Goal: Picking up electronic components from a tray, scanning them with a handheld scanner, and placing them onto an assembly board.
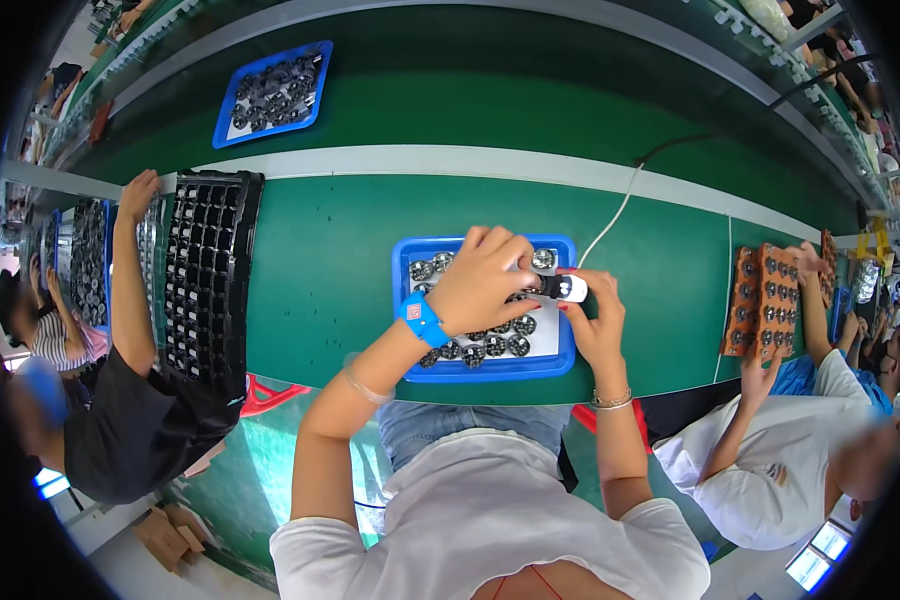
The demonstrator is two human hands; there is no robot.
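A blue tray (398,300) with a white sheet inside stands on the green bench right before me. Several small round black-and-silver parts (473,355) lie in it. My left hand (485,282), wearing a blue wristband, is over the tray with its fingers curled in; what they pinch is mostly hidden. Close by, my right hand (598,318) grips the white end of a small black-and-white device (568,288) between thumb and fingers. The device's dark end meets my left fingertips. A white cable (610,222) runs down to the bench beside my right hand.
At the far left, another blue tray (315,95) holds dark parts. A black compartment tray (207,270) stands left, under a co-worker's hand (138,192). To the right, a co-worker's hands (760,372) hold orange-brown boards (776,300) with round parts. A white rail (370,160) crosses behind.
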